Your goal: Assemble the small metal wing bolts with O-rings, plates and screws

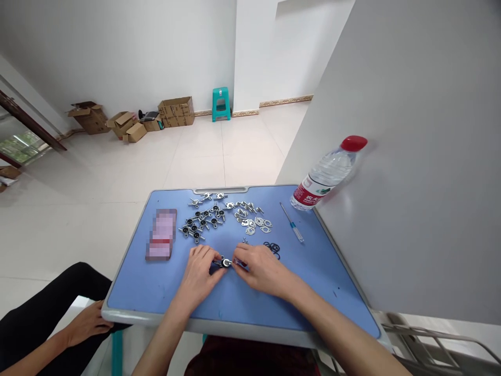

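Note:
A small metal fitting with a dark round part [226,262] lies between my hands near the front of the blue table. My left hand [200,269] is closed, pinching its left side between thumb and fingers. Against the right side of the fitting, my right hand [260,267] is closed too; its fingertips hide most of a small reddish item. Just beyond them are a few tiny metal pieces [245,241]. Black rubber rings [274,247] lie by the right hand. Farther back sit flat metal gaskets [266,228] and several metal fittings with black centres [203,223].
A blurred phone [162,235] lies at the table's left, a screwdriver [293,223] at the right. A water bottle [323,177] stands at the right edge by a grey panel [410,156]. Another person's hand [88,324] rests at the front-left corner.

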### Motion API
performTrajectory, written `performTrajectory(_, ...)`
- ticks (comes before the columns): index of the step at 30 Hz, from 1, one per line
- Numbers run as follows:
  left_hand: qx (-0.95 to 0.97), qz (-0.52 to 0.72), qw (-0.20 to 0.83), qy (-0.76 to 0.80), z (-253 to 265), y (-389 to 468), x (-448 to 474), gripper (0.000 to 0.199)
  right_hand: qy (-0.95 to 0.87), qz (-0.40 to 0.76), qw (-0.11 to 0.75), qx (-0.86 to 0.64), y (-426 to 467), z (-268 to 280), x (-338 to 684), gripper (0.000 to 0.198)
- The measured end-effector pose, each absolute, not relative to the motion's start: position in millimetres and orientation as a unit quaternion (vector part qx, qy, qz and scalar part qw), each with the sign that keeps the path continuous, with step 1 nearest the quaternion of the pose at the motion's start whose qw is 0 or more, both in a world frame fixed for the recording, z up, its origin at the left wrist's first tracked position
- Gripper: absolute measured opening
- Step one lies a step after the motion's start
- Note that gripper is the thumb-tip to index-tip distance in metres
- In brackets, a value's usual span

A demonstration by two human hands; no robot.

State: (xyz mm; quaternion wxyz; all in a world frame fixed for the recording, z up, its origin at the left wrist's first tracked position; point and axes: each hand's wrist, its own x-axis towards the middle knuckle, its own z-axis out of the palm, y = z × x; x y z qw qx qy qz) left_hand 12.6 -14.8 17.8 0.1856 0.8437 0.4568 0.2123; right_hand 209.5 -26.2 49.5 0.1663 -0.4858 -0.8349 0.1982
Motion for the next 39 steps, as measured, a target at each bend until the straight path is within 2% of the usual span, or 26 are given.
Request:
performTrajectory(16, 0.857, 0.219, 0.180, 0.430, 17.8, -15.3, 13.1, 0.005, -0.857, 0.128, 0.071, -0.495, -32.1, 38.7, 196.3, 0.009)
performTrajectory(23, 0.853, 0.226, 0.187, 0.431, 19.3, -15.6, 12.5, 0.002, -0.836, 0.181, 0.124, -0.503, -29.0, 47.3, 208.8, 0.017)
performTrajectory(27, 0.854, 0.232, 0.192, 0.424, 21.8, -15.9, 12.3, 0.002, -0.803, 0.215, 0.166, -0.531, -24.0, 55.2, 221.6, 0.014)
performTrajectory(34, 0.854, 0.229, 0.202, 0.422, 22.4, -15.3, 12.0, 0.003, -0.827, 0.265, 0.132, -0.478, -26.4, 59.0, 218.6, 0.019)
performTrajectory(39, 0.855, 0.229, 0.207, 0.416, 21.8, -14.9, 11.5, 0.003, -0.784, 0.232, 0.156, -0.554, -15.9, 56.4, 232.7, 0.019)
